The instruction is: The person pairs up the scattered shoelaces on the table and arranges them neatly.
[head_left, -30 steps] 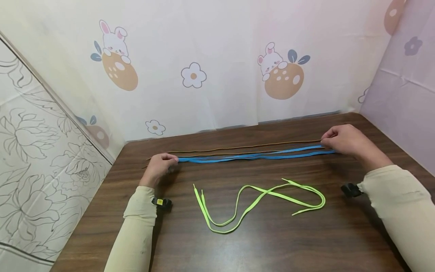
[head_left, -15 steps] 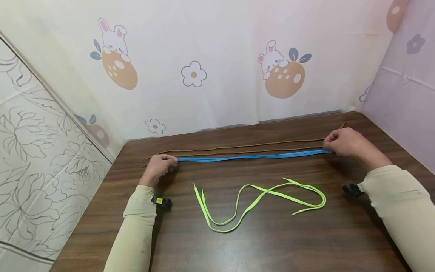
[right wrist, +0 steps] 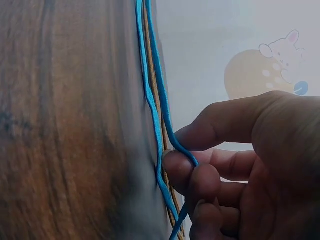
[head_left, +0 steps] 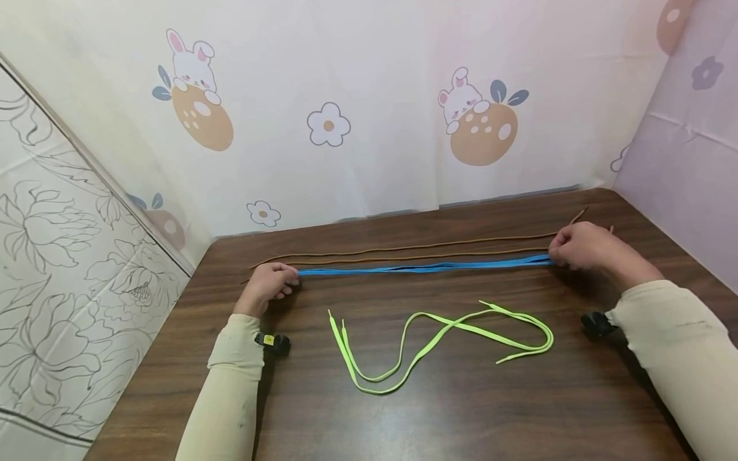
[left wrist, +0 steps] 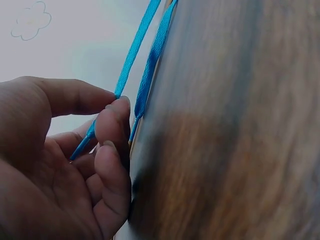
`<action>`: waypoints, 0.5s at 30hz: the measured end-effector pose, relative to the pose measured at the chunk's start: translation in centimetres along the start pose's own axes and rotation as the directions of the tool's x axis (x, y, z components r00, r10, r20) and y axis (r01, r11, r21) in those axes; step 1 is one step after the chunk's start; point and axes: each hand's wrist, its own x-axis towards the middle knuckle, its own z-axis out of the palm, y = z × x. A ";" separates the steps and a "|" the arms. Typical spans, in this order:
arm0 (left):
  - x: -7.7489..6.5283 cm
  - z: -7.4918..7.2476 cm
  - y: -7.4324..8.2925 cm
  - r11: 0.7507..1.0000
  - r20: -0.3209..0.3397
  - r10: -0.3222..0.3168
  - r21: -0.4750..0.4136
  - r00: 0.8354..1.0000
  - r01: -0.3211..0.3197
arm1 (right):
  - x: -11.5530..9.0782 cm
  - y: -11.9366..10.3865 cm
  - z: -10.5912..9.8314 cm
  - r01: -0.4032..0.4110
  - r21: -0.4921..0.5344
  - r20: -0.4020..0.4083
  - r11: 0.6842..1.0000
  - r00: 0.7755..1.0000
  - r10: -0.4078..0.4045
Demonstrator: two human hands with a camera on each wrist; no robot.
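Presently, both hands grasp the blue laces (head_left: 484, 264), which extend almost straight across the centre of the head frame. The left hand (head_left: 268, 283), left of centre, pinches one blue strand at the fingertips; in the left wrist view, its tipped end projects over the palm, while a second blue tip lies just beside the fingers. The right hand (head_left: 585, 246), at centre right, holds a blue strand between curled fingers and thumb. Its lower fingers are dim in the right wrist view, so whether the neighbouring blue strand is also gripped cannot be told.

Two brown laces (head_left: 490, 239) run behind the blue pair, with ends projecting beyond the right hand. Green laces (head_left: 452, 325) lie crossed and curved at lower centre. All rest on or over a dark wood-grain table (head_left: 450, 422), bounded above by a rabbit-patterned wall covering (head_left: 392, 96).
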 end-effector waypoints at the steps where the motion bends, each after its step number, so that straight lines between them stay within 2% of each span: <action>1: 0.0 0.0 0.0 1.000 -0.001 -0.002 -0.002 1.000 0.002 | 0.0 0.0 0.0 0.000 0.002 0.004 1.000 1.000 0.000; 15: -0.4 0.0 -0.2 1.000 -0.035 -0.002 0.025 0.999 0.003 | -0.1 0.0 0.5 -0.018 0.002 0.032 1.000 0.999 0.018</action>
